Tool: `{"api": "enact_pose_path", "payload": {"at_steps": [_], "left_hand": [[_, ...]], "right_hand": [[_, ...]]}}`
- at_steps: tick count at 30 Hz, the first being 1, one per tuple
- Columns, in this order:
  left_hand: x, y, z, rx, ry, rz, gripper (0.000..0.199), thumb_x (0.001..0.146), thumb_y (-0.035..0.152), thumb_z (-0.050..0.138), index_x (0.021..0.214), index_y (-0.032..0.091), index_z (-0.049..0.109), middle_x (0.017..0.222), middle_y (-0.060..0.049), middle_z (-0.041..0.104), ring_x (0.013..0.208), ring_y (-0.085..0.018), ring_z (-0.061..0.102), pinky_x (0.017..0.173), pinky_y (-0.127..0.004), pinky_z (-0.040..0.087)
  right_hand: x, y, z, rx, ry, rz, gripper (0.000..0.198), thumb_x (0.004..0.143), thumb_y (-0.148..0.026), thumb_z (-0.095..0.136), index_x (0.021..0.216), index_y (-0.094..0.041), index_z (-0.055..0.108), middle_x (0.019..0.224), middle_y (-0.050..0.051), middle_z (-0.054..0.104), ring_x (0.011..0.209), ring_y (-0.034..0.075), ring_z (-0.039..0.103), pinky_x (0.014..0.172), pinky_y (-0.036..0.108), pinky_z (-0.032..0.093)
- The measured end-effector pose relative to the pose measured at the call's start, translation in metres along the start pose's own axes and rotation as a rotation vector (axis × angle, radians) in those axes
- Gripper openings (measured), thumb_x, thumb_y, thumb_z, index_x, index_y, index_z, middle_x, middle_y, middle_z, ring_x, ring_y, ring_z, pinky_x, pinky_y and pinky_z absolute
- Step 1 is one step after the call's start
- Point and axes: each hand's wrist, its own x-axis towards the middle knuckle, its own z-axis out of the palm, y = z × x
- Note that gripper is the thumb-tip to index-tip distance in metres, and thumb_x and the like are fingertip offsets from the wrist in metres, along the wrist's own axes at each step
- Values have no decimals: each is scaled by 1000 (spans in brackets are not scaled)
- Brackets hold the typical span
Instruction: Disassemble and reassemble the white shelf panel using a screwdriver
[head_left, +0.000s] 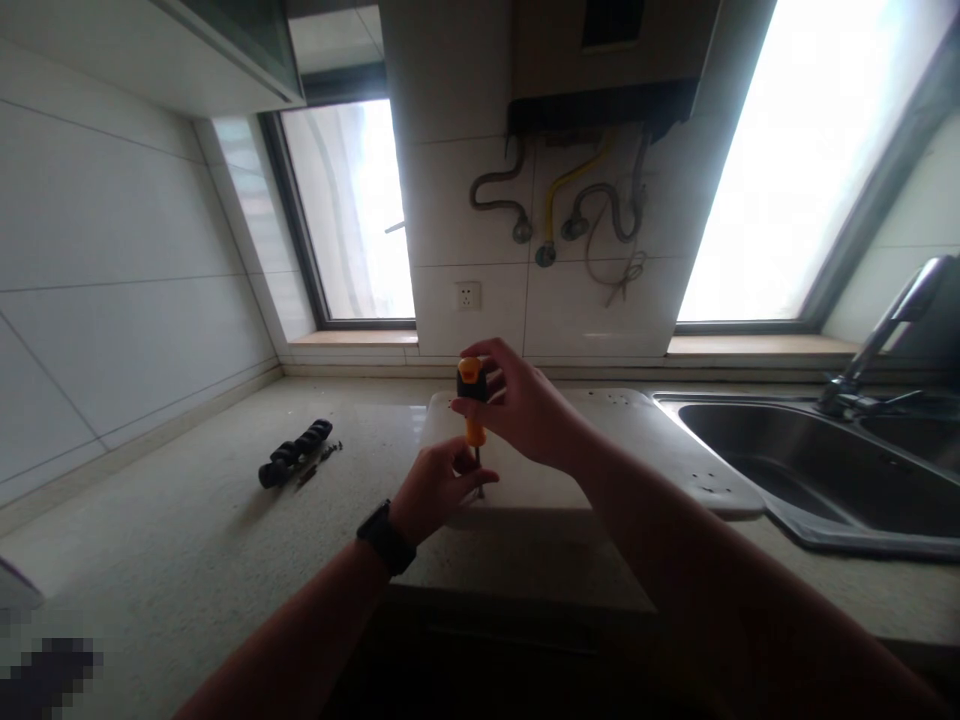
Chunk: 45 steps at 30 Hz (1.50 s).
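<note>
My right hand [517,405] grips the orange and black handle of a screwdriver [474,425], which stands nearly upright with its tip down. Lower on the shaft, my left hand [446,480] closes its fingers around the metal near the tip. The tip meets the near left corner of a white board [600,450] with rounded corners and small holes at its corners. Whether a screw sits under the tip is hidden by my left fingers. A dark watch [386,538] is on my left wrist.
Several black ridged cylindrical pieces [296,452] lie on the stone countertop [187,560] to the left, beside small loose screws [330,452]. At right are a steel sink [787,470] and a faucet [877,340]. A socket [468,295] is on the wall behind.
</note>
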Motion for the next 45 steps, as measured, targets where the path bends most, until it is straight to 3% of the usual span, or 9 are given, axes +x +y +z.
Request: {"api": "enact_pose_path", "payload": {"at_steps": [5,10,13,17,27,33,36,40,45], "left_hand": [[1,0,-2,8,14,-32,41,76,53,79,74,18,59,68,0,65,63,-15,58,61,-29,45],[4,5,-11,-152,-180,0,30,84,40,74,103,17,69,106,-9,75,95,-20,70,87,-36,53],[5,7,-15,-161,-267,15,22,89,33,69,103,17,74,106,-8,76,98,-21,70,91,-36,52],[5,5,-14,-121,-231,3,16,86,31,72,92,16,75,91,-6,76,87,-20,70,83,-34,53],[5,-5,-12,-86,-69,-19,26,79,41,79,76,18,67,87,-3,77,83,-19,71,78,-32,53],[3,1,-10,-87,-69,-7,27,79,44,79,80,19,70,87,-3,76,82,-19,69,77,-32,52],[3,5,-14,-45,-65,16,30,80,48,78,91,20,72,92,-4,75,85,-20,68,80,-33,51],[0,-1,-26,95,86,108,34,83,49,73,102,22,70,102,-6,68,95,-22,61,85,-36,48],[-18,-48,-30,27,483,47,32,94,47,51,111,21,58,103,-5,56,94,-21,55,84,-36,47]], "right_hand": [[0,0,0,35,-11,-46,41,79,-21,66,118,-21,53,109,6,62,84,17,62,75,34,53],[-1,2,-3,27,-10,-32,47,75,-15,61,122,-20,53,109,7,63,90,19,62,76,35,54],[-1,2,-4,60,-22,-17,52,74,-14,59,125,-20,53,111,8,63,92,20,62,76,34,54],[-1,2,-3,79,-28,-14,55,72,-13,57,127,-20,53,114,9,62,92,20,63,77,35,55],[0,3,-2,174,-6,0,43,75,-9,50,116,-20,55,110,8,64,96,20,64,80,37,55],[-7,-1,-2,169,-32,-19,32,87,-27,62,116,-21,52,100,5,64,85,18,62,75,35,54],[-9,1,-4,272,60,-45,29,89,-33,64,112,-21,51,92,2,61,79,16,61,71,33,54],[-11,11,-15,403,283,-50,29,87,-36,66,107,-23,49,84,-2,58,70,12,60,66,29,53],[-18,38,-29,422,529,81,25,86,-41,64,101,-23,56,74,-3,58,59,11,53,52,24,49]]}}
